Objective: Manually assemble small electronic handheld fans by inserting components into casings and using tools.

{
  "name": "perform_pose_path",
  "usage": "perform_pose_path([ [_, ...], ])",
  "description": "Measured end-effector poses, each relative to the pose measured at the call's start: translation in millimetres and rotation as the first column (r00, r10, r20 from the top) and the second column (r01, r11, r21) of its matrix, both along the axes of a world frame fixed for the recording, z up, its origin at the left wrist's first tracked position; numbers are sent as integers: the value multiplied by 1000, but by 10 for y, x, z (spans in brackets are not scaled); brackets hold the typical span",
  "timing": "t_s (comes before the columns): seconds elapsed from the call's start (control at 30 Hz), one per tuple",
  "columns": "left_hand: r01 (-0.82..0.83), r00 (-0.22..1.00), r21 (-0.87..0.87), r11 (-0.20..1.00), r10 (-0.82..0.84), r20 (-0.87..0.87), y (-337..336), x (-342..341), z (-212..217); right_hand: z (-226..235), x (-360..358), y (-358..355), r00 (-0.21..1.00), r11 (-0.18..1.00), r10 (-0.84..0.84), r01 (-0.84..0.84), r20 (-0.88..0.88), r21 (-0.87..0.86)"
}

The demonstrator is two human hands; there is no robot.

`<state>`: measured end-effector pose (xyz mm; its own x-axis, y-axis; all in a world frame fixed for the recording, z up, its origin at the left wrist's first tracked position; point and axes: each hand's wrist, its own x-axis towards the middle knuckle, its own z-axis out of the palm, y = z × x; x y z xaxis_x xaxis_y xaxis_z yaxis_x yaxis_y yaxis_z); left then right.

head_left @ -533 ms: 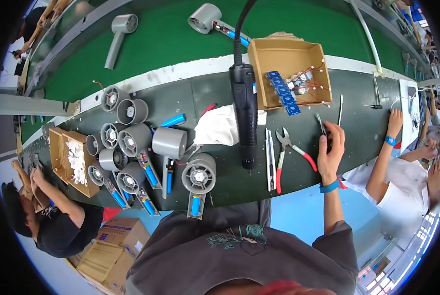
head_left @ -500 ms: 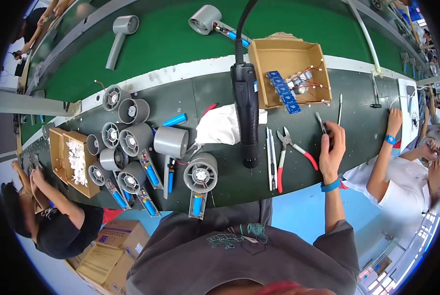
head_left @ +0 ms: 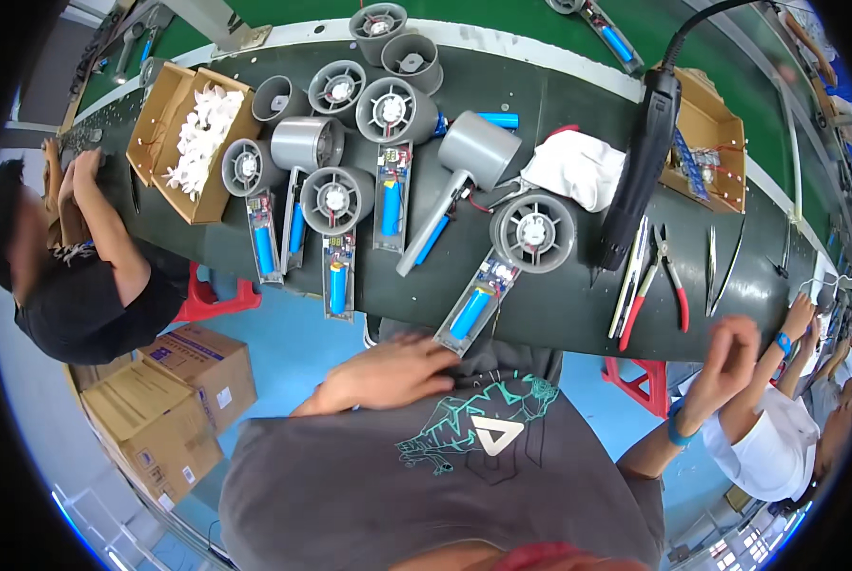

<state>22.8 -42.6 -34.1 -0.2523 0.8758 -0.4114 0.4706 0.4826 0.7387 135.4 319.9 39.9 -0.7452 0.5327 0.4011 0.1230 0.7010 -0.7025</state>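
My left hand (head_left: 392, 373) lies at the table's near edge, fingers stretched out by the lower end of a grey handheld fan's open handle (head_left: 471, 309). Whether the fingertips touch it I cannot tell. That handle shows a blue battery cell and a circuit board; its round fan head (head_left: 533, 233) rests on the table. To the right, my right hand (head_left: 724, 366) is raised off the near edge, slightly blurred, fingers loosely bent with nothing visible in them. Beyond it lie tweezers (head_left: 711, 269) and red-handled cutting pliers (head_left: 662, 276). A black electric screwdriver (head_left: 643, 171) hangs from its cable.
Several grey fan bodies (head_left: 335, 198) crowd the table's middle. A carton of white parts (head_left: 140, 157) stands left, a carton with blue circuit boards (head_left: 730, 181) right. A white cloth (head_left: 578, 169) lies between. Co-workers sit on both sides, one in black (head_left: 93, 295).
The view has swung left, so the table's things appear farther right. My left hand has come into view. My right hand has drawn back from the tweezers, which lie on the table.
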Motion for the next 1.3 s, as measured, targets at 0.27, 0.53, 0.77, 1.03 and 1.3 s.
perform_pose_path([
  [0.27,-564,582,451,692,720,-377,441,-145,629,-11,-770,-1201,843,861,430,-275,323,-427],
  [0.53,-689,708,330,646,697,114,596,-225,309,-326,-779,-1437,896,833,410,-293,169,-469],
  [0.77,-685,683,465,561,717,140,627,-122,205,-453,-670,-1388,901,872,402,-323,164,-367],
  [1.03,-648,696,465,603,717,40,629,-120,143,-416,-802,-1550,924,880,319,-205,212,-429],
  [1.3,-666,674,478,573,737,56,665,-105,126,-407,-791,-1462,902,771,343,-112,261,-627],
])
